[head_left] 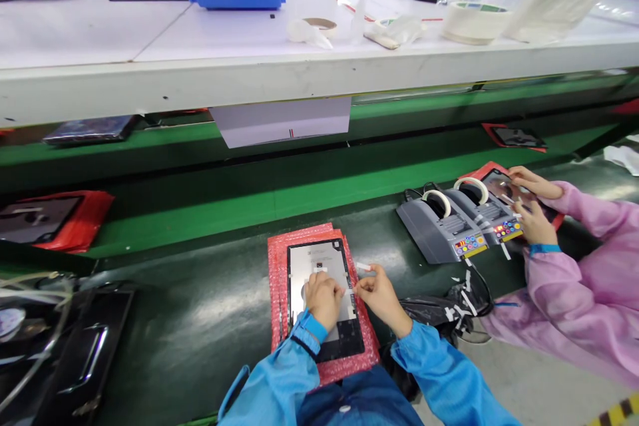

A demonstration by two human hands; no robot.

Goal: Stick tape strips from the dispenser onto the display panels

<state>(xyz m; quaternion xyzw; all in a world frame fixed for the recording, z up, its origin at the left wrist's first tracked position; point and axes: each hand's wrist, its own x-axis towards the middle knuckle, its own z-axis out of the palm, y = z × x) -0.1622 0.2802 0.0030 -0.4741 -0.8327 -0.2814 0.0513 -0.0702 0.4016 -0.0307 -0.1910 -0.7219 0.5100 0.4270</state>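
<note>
A tablet-like panel, silver with a black border, lies on a stack of red bubble-wrap sheets in front of me. My left hand rests over the panel, fingers bent and closed, thumb at the left end of a short white strip of tape. Across the panel's right edge, my right hand pinches the other end of that strip. A second white tape piece sticks out by my right index finger. Several small pale tabs sit along the panel's edges. My left fingertips are partly hidden.
Two grey tape dispensers stand to the right, beside a co-worker's hands over another panel. Tape scraps hang on a black bag. A white shelf spans the front; a black case lies left.
</note>
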